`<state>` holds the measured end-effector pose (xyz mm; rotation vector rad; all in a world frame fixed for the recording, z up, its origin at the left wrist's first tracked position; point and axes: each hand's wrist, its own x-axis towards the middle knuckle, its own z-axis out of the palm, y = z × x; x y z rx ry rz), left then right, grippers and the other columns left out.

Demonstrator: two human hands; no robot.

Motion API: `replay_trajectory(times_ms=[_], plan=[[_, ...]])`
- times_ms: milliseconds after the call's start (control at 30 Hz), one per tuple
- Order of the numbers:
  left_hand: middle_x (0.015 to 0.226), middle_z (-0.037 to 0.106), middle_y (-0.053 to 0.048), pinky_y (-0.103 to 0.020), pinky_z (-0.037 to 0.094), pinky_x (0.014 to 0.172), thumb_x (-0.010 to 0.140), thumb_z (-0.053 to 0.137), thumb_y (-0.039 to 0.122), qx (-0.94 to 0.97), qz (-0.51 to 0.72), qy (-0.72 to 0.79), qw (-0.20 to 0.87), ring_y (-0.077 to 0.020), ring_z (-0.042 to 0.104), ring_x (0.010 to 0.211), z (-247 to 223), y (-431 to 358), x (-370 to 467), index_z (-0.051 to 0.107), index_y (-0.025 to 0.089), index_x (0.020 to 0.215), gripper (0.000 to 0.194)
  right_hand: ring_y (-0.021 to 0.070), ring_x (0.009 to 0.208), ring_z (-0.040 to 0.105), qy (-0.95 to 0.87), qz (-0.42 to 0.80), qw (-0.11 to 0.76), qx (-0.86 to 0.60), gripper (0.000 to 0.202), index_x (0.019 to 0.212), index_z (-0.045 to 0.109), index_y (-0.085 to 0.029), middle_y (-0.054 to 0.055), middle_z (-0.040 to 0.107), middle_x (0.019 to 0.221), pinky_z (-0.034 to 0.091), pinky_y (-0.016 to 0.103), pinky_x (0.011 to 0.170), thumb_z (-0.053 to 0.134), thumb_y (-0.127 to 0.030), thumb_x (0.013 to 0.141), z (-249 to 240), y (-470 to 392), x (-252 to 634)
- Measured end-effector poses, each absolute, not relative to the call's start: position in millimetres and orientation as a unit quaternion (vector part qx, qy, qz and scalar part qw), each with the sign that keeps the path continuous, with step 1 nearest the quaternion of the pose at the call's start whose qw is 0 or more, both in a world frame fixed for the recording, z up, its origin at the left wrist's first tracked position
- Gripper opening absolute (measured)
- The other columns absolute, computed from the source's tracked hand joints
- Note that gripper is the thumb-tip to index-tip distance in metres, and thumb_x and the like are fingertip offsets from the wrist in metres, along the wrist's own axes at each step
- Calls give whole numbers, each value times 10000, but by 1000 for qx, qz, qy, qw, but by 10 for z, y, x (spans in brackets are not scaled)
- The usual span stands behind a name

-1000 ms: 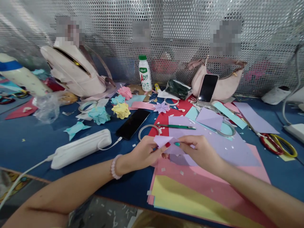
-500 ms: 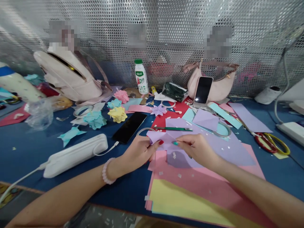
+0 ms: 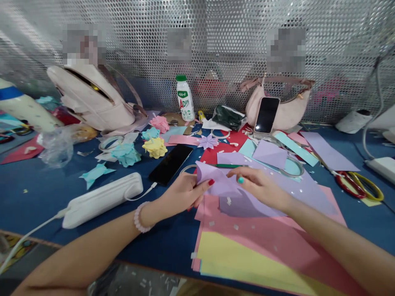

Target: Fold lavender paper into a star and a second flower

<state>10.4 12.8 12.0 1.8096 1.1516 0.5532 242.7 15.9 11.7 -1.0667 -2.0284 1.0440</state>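
Observation:
A small folded purple paper (image 3: 212,181) is pinched between the thumb and fingers of my left hand (image 3: 185,191), above the stacked sheets. My right hand (image 3: 257,185) is at the paper's right side, thumb and forefinger close to its edge; whether they touch it is unclear. Under both hands lie a large purple sheet (image 3: 299,197), a pink sheet (image 3: 277,234) and a yellow sheet (image 3: 234,255) with small white scraps on them. A green pen-like tool (image 3: 230,165) lies just behind my hands.
To the left are a white power strip (image 3: 101,199), a black phone (image 3: 171,164) and folded paper stars (image 3: 155,147). Behind stand a bottle (image 3: 185,98), a backpack (image 3: 92,98), a handbag (image 3: 286,107) and a propped phone (image 3: 267,115). Scissors (image 3: 359,186) lie at right.
My right hand has moved slightly right and its fingers have loosened from the small purple paper. The paper in my left hand is now more opened out, its left corner raised. The view has shifted slightly.

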Motion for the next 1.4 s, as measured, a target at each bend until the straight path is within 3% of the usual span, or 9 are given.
replay_trajectory(times_ms=[167, 300, 400, 600, 767, 967, 1100, 1200, 1400], plan=[[363, 464, 25, -154, 287, 339, 891, 477, 530, 738, 174, 404, 512, -49, 401, 293, 95, 62, 149, 473, 156, 485, 552, 89, 526, 408, -750, 457, 284, -384, 291, 863, 699, -162, -11, 546, 635, 331, 216, 495, 487, -361, 891, 102, 25, 2307], [444, 511, 27, -151, 259, 332, 832, 524, 612, 689, 250, 382, 562, -38, 393, 306, 111, 69, 176, 483, 150, 562, 537, 66, 384, 321, -673, 506, 355, -406, 389, 645, 600, -169, -60, 385, 446, 247, 215, 393, 522, -472, 875, 72, -38, 2258], [511, 551, 0, -166, 319, 370, 800, 538, 644, 667, 254, 364, 598, -53, 444, 367, 100, 22, 246, 525, 136, 579, 555, 74, 380, 350, -595, 559, 407, -409, 451, 614, 539, -181, -55, 404, 448, 239, 219, 375, 543, -572, 838, 20, -105, 2204], [435, 424, 42, -181, 352, 410, 821, 505, 599, 658, 184, 411, 603, -66, 416, 397, -20, -120, 384, 421, 173, 507, 536, 61, 425, 167, -539, 613, 423, -393, 442, 583, 492, -185, -92, 233, 452, 142, 243, 417, 581, -547, 821, -44, -293, 2070], [451, 416, 69, -175, 302, 385, 840, 510, 504, 698, 150, 378, 589, -58, 366, 380, -32, -191, 391, 475, 176, 622, 395, 71, 462, 184, -470, 578, 517, -422, 504, 473, 328, -203, -81, 236, 444, 153, 267, 462, 662, -444, 764, 147, -131, 2198], [426, 435, 45, -174, 332, 416, 878, 452, 461, 733, 90, 336, 585, -63, 396, 385, -12, -226, 384, 445, 175, 548, 437, 89, 443, 167, -427, 488, 637, -416, 143, 810, 629, -204, -108, 224, 441, 207, 266, 466, 634, -346, 794, 310, 238, 2519], [417, 386, 62, -185, 314, 399, 862, 421, 582, 687, 147, 387, 597, -70, 356, 372, -18, -139, 366, 435, 185, 588, 483, 86, 451, 292, -521, 562, 527, -367, 442, 785, 646, -171, -79, 338, 462, 262, 242, 452, 685, -604, 709, 40, 160, 2396], [476, 444, 47, -188, 329, 411, 848, 454, 594, 715, 128, 362, 584, -78, 389, 404, -22, -131, 350, 487, 177, 641, 467, 142, 645, 501, -636, 678, 270, -252, 577, 907, 666, -162, -2, 543, 663, 424, 262, 584, 652, -696, 689, -132, -16, 2264], [454, 471, 12, -185, 325, 424, 899, 392, 557, 759, 62, 314, 567, -79, 408, 406, 32, -84, 308, 465, 167, 535, 539, 130, 657, 468, -630, 639, 277, -344, 586, 1092, 676, -199, 8, 572, 732, 408, 240, 592, 500, -690, 825, 37, -6, 2351]])
